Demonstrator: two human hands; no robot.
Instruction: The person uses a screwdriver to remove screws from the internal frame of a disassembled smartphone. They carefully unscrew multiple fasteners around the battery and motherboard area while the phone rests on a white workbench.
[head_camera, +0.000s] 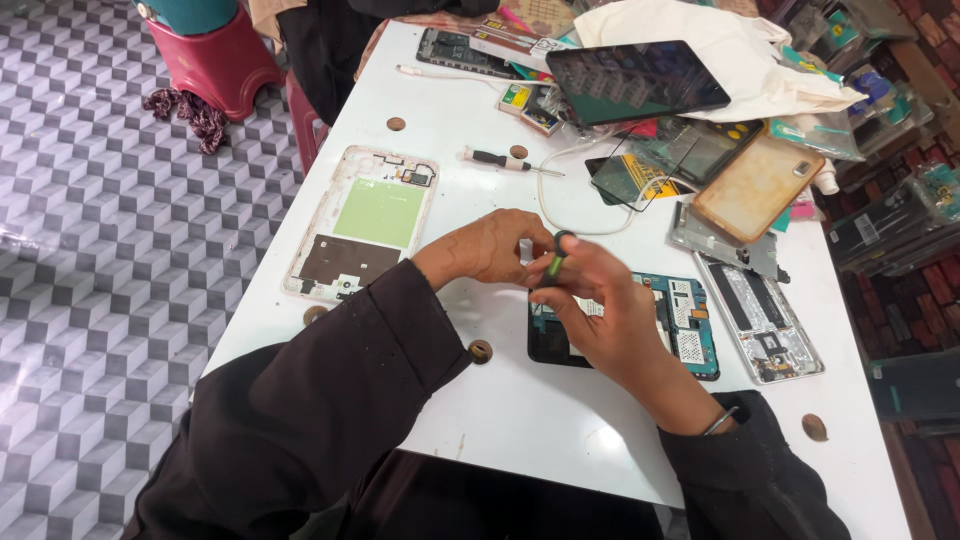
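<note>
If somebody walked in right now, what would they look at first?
Probably the two hands meeting mid-table: the right hand pinches a small green-and-black screwdriver, with the left hand touching it. Just under them lies an opened phone with teal insides. To the left sits a white phone frame with a green panel, and a big black tablet leans on the clutter at the far end.

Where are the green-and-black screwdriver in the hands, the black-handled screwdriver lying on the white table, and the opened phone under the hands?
green-and-black screwdriver (555, 263): head view, on its green handle.
black-handled screwdriver (495, 158): head view, on its handle.
opened phone (690, 325): head view, on its exposed teal interior.
</note>
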